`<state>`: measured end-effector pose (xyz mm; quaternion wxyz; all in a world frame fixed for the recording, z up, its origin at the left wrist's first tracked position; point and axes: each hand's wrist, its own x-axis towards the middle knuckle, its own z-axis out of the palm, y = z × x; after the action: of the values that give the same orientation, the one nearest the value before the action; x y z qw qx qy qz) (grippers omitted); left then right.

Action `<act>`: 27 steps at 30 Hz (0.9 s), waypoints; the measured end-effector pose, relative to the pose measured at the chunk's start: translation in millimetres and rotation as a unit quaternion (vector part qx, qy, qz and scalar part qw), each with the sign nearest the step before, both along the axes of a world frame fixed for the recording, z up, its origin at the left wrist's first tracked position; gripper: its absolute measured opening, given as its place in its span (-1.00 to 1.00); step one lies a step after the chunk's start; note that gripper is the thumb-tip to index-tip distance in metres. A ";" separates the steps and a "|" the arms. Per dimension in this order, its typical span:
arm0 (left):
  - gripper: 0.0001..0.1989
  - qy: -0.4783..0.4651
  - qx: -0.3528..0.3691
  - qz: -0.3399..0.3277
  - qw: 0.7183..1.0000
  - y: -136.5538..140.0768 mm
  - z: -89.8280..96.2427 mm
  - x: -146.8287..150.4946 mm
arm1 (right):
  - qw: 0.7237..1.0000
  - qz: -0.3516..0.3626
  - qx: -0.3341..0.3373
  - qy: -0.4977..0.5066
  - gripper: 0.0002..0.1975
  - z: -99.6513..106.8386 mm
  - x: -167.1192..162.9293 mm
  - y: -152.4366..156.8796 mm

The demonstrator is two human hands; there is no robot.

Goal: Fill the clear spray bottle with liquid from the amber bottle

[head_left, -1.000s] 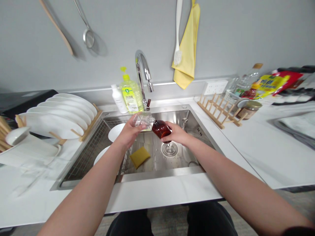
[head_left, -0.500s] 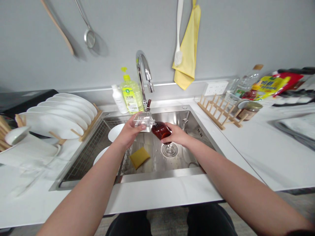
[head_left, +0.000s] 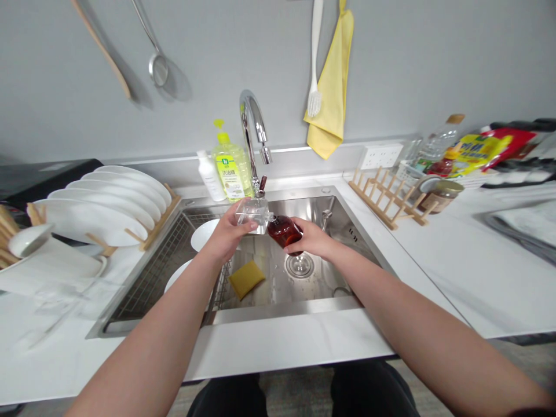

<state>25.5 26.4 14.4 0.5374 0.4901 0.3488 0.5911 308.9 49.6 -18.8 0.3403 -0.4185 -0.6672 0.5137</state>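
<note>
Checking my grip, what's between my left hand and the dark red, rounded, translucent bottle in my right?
A clear, boxy, glass-or-plastic bottle held in your left hand lies there, as the head view shows.

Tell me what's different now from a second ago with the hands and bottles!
Nothing visibly changed; nothing was picked up or let go. The left hand still holds the clear bottle, the right hand the dark red bottle, above the sink; the yellow sponge stayed put.

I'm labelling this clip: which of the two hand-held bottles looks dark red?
The dark red bottle is the one in the right hand; the clear bottle, in the left hand, looks colourless.
</note>
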 end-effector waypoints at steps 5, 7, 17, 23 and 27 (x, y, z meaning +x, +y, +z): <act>-0.10 0.004 -0.004 0.008 1.000 0.8 -1.2 -0.5 | 1.000 0.009 -0.001 0.003 -0.04 -1.2 0.2 1.0; -0.09 0.008 -0.004 0.009 1.000 1.1 -1.9 -0.9 | 1.000 0.005 0.004 -0.008 -0.07 -0.1 0.5 0.4; -0.09 0.011 0.008 0.005 1.000 1.1 -3.0 -2.9 | 1.000 0.008 0.004 -0.010 -0.08 0.1 0.2 -0.6; -0.09 0.016 0.012 0.005 1.000 1.0 -2.7 -3.5 | 1.000 0.018 0.006 0.014 -0.06 -7.3 0.2 3.1; -0.08 0.016 0.007 0.007 1.000 -0.5 -0.8 -2.6 | 1.000 0.021 0.010 0.018 -0.07 -8.0 0.3 3.4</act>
<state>23.0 25.9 13.6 0.5245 0.5008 0.3569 0.5889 309.2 53.0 -26.8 0.3452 -0.3916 -0.6750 0.5213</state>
